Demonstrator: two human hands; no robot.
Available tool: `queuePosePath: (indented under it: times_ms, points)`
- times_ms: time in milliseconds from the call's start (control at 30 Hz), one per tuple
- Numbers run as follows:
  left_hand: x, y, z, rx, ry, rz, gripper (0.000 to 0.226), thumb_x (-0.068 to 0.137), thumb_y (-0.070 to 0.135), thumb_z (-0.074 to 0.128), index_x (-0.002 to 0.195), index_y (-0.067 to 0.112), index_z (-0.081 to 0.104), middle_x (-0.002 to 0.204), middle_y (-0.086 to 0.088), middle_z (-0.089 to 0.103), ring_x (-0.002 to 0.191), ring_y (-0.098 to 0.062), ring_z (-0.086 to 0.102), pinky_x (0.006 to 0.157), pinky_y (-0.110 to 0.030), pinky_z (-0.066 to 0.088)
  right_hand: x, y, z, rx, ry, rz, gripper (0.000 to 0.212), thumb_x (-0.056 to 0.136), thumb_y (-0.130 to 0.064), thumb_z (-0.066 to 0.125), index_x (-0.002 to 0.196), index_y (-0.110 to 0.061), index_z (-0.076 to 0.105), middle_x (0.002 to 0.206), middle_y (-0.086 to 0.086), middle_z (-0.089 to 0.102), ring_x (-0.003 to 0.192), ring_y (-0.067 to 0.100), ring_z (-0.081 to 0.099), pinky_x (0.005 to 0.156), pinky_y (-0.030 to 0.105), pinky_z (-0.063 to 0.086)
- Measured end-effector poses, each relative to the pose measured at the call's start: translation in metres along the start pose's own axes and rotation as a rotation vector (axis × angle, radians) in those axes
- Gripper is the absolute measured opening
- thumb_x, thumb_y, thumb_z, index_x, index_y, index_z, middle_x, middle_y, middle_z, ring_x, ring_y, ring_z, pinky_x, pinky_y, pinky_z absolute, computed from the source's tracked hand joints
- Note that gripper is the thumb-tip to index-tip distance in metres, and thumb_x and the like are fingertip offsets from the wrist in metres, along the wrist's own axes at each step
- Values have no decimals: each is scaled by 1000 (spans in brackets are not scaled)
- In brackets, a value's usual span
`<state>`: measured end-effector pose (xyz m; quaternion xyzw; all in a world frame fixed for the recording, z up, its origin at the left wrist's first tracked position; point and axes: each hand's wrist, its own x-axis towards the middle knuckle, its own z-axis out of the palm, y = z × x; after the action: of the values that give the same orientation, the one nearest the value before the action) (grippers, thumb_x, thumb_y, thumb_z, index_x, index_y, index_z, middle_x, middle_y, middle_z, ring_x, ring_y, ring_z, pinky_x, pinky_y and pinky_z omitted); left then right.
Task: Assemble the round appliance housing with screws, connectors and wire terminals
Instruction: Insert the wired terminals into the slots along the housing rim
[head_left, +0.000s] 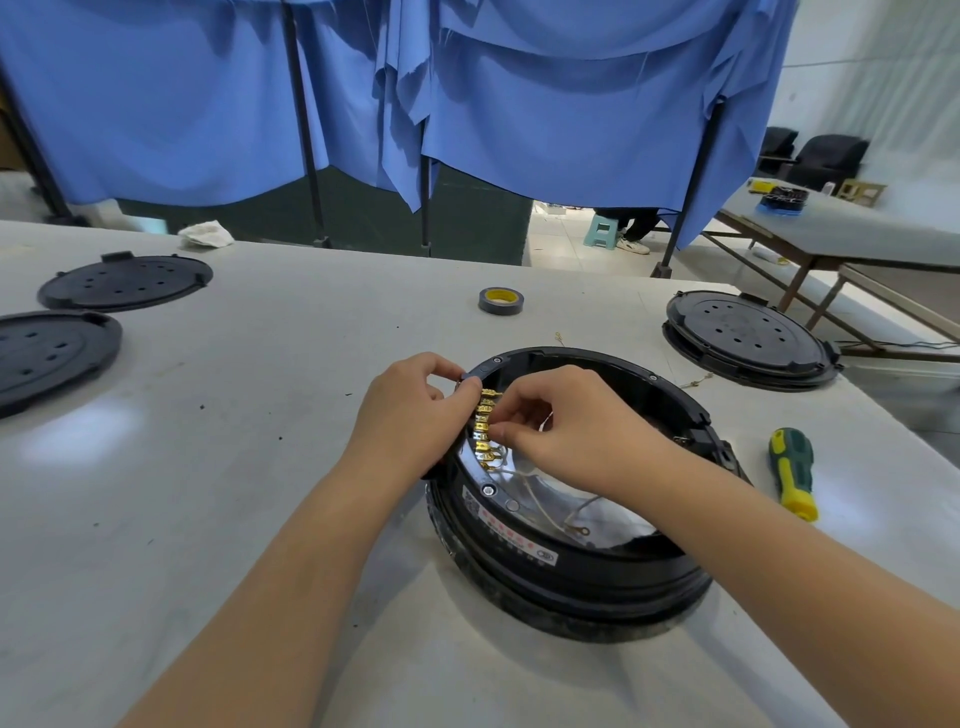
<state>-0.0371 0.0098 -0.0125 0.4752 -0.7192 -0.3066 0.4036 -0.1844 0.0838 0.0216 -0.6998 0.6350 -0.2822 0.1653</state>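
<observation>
You are pinching the brass terminal strip (484, 422) in both grips, left hand (410, 410) at its top, right hand (566, 426) midway, with the round housing (571, 566) lying directly beneath them.

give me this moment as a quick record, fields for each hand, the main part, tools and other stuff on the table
left hand: left hand pinches the top of the strip of gold terminals
right hand: right hand pinches the strip lower down
main part: round black housing, open side up, wires inside
tool: green and yellow screwdriver, right of the housing, untouched
tape: grey tape roll, behind the housing
covers: two black round covers far left, one far right
</observation>
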Motion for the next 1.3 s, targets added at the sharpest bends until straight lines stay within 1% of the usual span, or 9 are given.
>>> queuePosePath:
  times_ms: [133, 200, 300, 467, 567, 700, 967, 1167, 1300]
  points:
    - [0, 0, 0, 8, 5, 3, 11, 87, 36, 64, 90, 27, 66, 49, -4, 60, 44, -12, 53, 55, -28, 46, 0, -1, 2, 11, 17, 9, 7, 84, -22, 72, 77, -25, 72, 67, -10, 66, 63, -7, 57, 58, 6, 42]
    - [0, -1, 1, 14, 5, 5, 10, 87, 36, 64, 90, 27, 66, 47, -1, 57, 44, -11, 51, 55, -28, 45, 0, -1, 2, 14, 22, 7, 6, 84, -22, 72, 78, -24, 72, 68, -10, 67, 65, -6, 58, 59, 6, 43]
    - [0, -1, 1, 20, 1, 5, 10, 86, 36, 64, 91, 27, 66, 53, -7, 63, 46, -11, 53, 56, -28, 46, 1, -1, 3, -14, 28, -18, 5, 84, -20, 71, 81, -23, 73, 72, -11, 66, 70, -2, 59, 63, 9, 44]
    - [1, -1, 1, 24, -2, 5, 10, 86, 35, 63, 91, 27, 66, 51, -5, 62, 46, -10, 53, 55, -27, 46, 2, -3, 2, -48, 16, -58, 7, 85, -15, 69, 84, -21, 73, 74, -16, 60, 71, -8, 54, 67, 6, 40]
    - [1, -1, 1, 29, 3, 3, 11, 87, 35, 63, 91, 26, 66, 48, -1, 57, 46, -10, 53, 55, -27, 45, 2, -4, 2, -51, 25, -34, 6, 85, -19, 70, 84, -23, 74, 74, -14, 65, 72, -4, 58, 68, 9, 44]
    - [1, -1, 2, 28, 6, 1, 10, 87, 35, 63, 90, 26, 66, 41, 5, 51, 40, -5, 47, 52, -25, 41, -1, -5, 3, -36, 46, -8, 5, 84, -23, 70, 84, -24, 75, 75, -8, 69, 71, 4, 63, 72, 23, 54]
    - [2, -2, 2, 26, -4, -3, 9, 86, 36, 63, 89, 27, 66, 46, 1, 57, 42, -8, 50, 52, -26, 42, 1, -7, 1, -73, 20, -68, 9, 87, -16, 68, 90, -20, 76, 79, -14, 62, 77, 1, 57, 77, 20, 47]
    - [2, -2, 2, 21, -2, -1, 9, 86, 35, 63, 88, 27, 66, 45, 1, 56, 40, -6, 48, 51, -26, 42, 0, -7, 2, -36, 44, -22, 6, 85, -21, 70, 86, -22, 76, 76, -7, 70, 73, 5, 63, 75, 28, 54]
    - [1, 0, 2, 26, -6, 2, 10, 86, 35, 63, 90, 27, 66, 49, -3, 60, 43, -11, 52, 53, -27, 45, 1, -7, 2, -65, 27, -78, 9, 86, -16, 68, 89, -20, 76, 77, -14, 61, 75, 3, 58, 79, 27, 51]
